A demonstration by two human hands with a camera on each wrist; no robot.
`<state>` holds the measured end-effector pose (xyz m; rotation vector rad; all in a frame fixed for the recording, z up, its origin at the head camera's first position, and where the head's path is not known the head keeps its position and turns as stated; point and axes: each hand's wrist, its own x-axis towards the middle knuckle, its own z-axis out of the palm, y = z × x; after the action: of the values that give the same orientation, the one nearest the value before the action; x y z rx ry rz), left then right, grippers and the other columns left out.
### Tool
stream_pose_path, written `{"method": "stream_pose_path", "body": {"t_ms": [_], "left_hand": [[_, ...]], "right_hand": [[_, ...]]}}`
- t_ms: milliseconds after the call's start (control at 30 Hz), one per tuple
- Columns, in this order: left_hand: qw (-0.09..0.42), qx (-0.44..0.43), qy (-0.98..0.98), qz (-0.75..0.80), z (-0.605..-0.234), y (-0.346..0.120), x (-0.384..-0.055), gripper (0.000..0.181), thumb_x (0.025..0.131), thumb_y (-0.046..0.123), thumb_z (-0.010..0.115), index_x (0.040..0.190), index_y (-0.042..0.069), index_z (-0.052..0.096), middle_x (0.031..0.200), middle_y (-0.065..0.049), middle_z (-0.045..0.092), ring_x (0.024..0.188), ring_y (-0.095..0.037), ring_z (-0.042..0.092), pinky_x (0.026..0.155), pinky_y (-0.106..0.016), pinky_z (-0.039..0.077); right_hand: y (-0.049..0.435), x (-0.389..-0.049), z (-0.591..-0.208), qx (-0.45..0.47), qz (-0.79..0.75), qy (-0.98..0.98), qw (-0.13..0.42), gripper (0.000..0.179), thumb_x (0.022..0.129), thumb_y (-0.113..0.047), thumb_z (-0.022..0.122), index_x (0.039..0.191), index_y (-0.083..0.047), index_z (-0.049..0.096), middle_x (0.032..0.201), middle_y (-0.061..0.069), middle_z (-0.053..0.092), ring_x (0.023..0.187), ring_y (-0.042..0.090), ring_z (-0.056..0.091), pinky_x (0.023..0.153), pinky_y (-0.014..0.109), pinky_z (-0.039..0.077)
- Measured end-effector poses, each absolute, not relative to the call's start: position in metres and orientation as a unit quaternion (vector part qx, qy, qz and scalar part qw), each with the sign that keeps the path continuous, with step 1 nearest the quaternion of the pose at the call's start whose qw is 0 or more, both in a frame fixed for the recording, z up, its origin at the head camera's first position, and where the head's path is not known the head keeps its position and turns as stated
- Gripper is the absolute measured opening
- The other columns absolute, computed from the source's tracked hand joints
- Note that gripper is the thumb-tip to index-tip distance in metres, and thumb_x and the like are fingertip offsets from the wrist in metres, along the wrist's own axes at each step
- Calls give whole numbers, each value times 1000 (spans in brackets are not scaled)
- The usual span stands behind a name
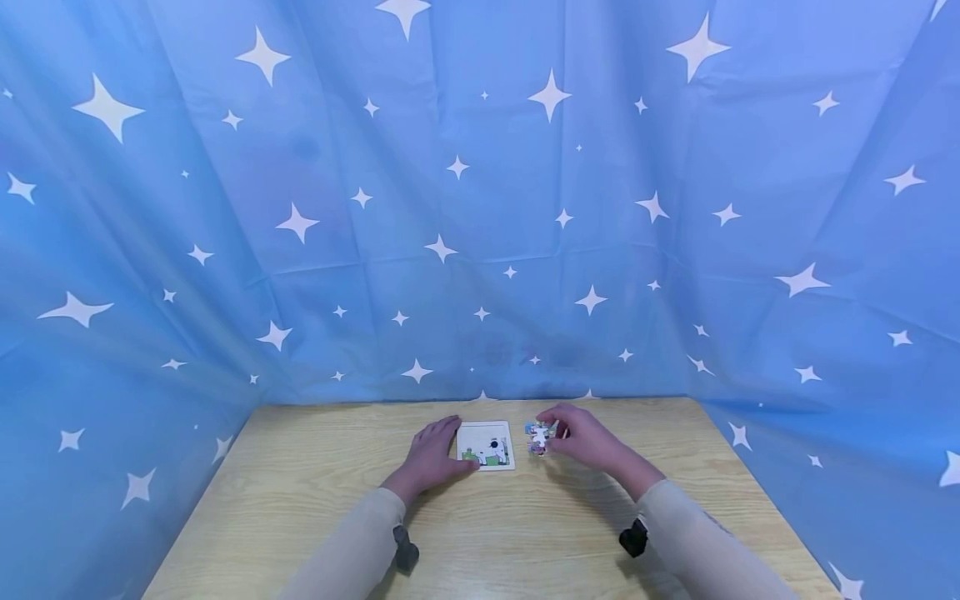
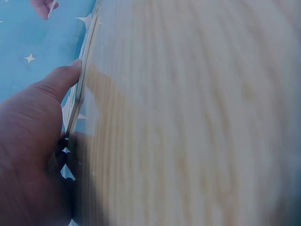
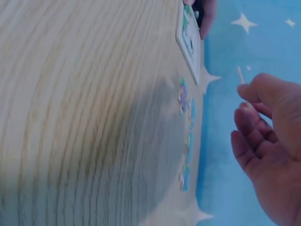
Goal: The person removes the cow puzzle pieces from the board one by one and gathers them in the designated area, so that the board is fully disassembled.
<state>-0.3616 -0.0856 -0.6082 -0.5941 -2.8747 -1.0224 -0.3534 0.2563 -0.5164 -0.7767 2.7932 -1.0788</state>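
Observation:
A small square jigsaw board [image 1: 474, 435] lies on the table, with a green and black-and-white picture along its near side and a pale bare area behind. My left hand [image 1: 433, 450] holds it at the left side, thumb by the near edge and fingers by the far left corner. In the left wrist view the thumb [image 2: 63, 80] presses on the board's edge. To the right of the board, my right hand [image 1: 587, 437] pinches a thin puzzle piece [image 3: 240, 74] between thumb and forefinger, raised above the table. Several loose colourful pieces [image 3: 183, 96] lie under that hand.
The wooden table [image 1: 480, 533] ends at a blue curtain [image 1: 480, 208] with white stars, which hangs behind it and along both sides. Black wrist devices [image 1: 633, 537] sit at both light sleeves.

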Motion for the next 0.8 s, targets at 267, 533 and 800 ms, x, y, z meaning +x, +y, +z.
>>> {"method": "stream_pose_path", "body": {"t_ms": [267,533,800], "left_hand": [[22,-191,-928,-320,-614,-86,-365,101,92,62,81,166,4,46,172,-16,43,159,-45,36,129,-66,26],[14,-190,-928,-321,-603,-85,-358,99,94,59,80,167,2,45,173,-17,43,159,-45,35,130,-66,25],[13,-190,-925,-328,-593,-83,-351,100,92,58,82,165,0,46,171,-19,44,158,-48,36,129,-68,24]], "right_hand": [[270,-351,-516,-249,-356,900,36,44,97,3,77,140,3,70,120,9,70,91,18,63,70,30,58],[277,-351,-520,-243,-360,900,36,41,98,3,77,139,4,71,117,10,70,92,20,63,72,29,57],[284,-350,-525,-234,-369,898,41,43,99,3,77,140,8,68,121,12,70,95,25,64,73,29,57]]}}
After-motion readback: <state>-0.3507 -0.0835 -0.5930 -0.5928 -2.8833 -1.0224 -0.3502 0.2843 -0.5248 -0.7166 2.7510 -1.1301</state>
